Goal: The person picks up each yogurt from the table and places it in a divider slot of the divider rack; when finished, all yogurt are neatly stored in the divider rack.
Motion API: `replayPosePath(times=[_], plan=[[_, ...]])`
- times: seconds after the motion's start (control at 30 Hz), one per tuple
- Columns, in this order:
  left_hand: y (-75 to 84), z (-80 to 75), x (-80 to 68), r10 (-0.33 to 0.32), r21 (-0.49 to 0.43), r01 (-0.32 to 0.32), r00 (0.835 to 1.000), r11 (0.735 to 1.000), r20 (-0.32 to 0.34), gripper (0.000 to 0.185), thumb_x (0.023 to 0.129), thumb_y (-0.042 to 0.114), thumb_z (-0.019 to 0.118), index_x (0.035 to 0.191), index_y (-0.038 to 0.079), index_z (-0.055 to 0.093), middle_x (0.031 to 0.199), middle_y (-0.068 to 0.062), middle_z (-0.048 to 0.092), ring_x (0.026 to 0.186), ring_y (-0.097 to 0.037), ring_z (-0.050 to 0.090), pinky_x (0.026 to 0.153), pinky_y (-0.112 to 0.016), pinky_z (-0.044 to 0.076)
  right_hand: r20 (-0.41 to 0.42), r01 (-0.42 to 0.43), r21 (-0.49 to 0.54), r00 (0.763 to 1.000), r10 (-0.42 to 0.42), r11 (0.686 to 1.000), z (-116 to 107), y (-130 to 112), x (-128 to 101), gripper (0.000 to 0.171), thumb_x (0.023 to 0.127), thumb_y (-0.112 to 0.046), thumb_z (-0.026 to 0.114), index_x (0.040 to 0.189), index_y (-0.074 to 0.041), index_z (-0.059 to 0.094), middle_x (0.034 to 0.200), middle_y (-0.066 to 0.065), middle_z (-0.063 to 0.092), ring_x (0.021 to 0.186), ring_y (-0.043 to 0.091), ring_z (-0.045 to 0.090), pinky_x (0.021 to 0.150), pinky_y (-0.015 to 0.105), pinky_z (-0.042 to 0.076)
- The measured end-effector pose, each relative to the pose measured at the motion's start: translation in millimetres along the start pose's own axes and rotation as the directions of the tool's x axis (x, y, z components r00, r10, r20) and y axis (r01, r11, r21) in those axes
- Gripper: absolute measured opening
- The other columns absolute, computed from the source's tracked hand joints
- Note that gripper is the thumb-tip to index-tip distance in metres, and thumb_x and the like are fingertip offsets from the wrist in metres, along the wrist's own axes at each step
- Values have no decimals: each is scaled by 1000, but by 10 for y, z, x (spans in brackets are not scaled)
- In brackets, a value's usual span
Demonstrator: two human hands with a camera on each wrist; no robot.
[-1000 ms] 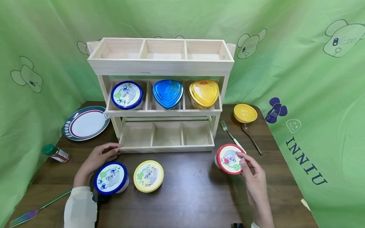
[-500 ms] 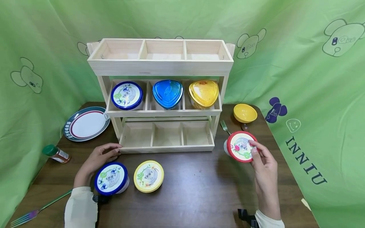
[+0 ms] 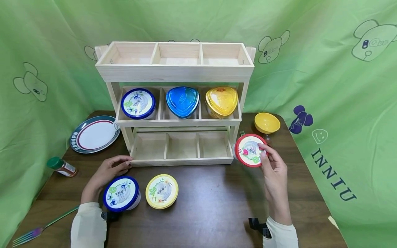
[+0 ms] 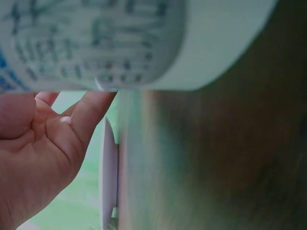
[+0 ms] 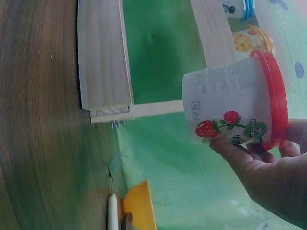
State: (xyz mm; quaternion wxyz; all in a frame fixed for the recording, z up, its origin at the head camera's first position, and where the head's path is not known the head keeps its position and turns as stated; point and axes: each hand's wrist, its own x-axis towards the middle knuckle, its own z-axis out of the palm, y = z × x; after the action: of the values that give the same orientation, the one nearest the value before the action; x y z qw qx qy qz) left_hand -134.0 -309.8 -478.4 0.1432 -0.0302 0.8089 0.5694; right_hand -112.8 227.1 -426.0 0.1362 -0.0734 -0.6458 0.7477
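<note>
Now R grip (image 3: 274, 168) round red-lid cup (image 3: 248, 150) (aloft)

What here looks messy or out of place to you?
Little does. A fork with a rainbow sheen lies askew at the table's front left corner, and a small green-capped bottle lies on its side near the plate. The right hand holds the red-lidded cup in the air, tilted. Nothing is spilled or broken.

The cup (image 3: 250, 150) has a red lid and strawberry print on white. Blue-lidded tub (image 3: 121, 194) and yellow-lidded tub (image 3: 162, 191) sit on the dark brown desk (image 3: 211, 206). The backdrop (image 3: 325, 69) is green with cartoon bears.
</note>
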Motion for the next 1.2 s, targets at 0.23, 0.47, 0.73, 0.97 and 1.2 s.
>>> replayPosePath(times=[0.23,0.47,0.73,0.97,1.2], plan=[[2,-5,-3,6,13,-6,1000,1000,9,36,116,14,54,146,-6,60,142,-25,61,120,-15,69,102,-36,60,92,102,-42,991,-98,994,171,57,63,35,112,-7,60,144,5,63,140,11,59,121,27,56,96,19,59],[-24,18,7,9,7,-9,1000,1000,11,37,116,15,55,146,-6,60,145,-27,59,126,-24,68,102,-37,60,123,98,-59,988,-90,993,316,38,34,34,112,-5,60,144,6,63,139,9,62,121,27,56,97,18,58],[-24,14,-2,11,-5,-11,1000,1000,-7,38,116,16,55,146,-6,60,148,-28,56,127,-24,67,103,-36,60,191,87,-61,979,-74,994,514,83,104,37,110,5,54,147,4,62,143,8,57,126,25,53,101,18,53],[-27,-17,-21,16,-5,-16,1000,1000,-14,37,116,15,55,145,-6,61,145,-27,59,122,-16,69,102,-33,60,267,134,-77,957,-109,988,644,187,206,36,109,6,55,144,6,63,145,13,58,127,23,55,102,20,51],[-22,12,-11,16,-10,-16,1000,1000,-3,38,115,17,56,146,-6,60,148,-28,57,128,-26,67,103,-35,59,271,114,-83,959,-88,990,697,251,228,37,108,8,54,143,5,64,148,13,57,131,19,55,106,19,49]])
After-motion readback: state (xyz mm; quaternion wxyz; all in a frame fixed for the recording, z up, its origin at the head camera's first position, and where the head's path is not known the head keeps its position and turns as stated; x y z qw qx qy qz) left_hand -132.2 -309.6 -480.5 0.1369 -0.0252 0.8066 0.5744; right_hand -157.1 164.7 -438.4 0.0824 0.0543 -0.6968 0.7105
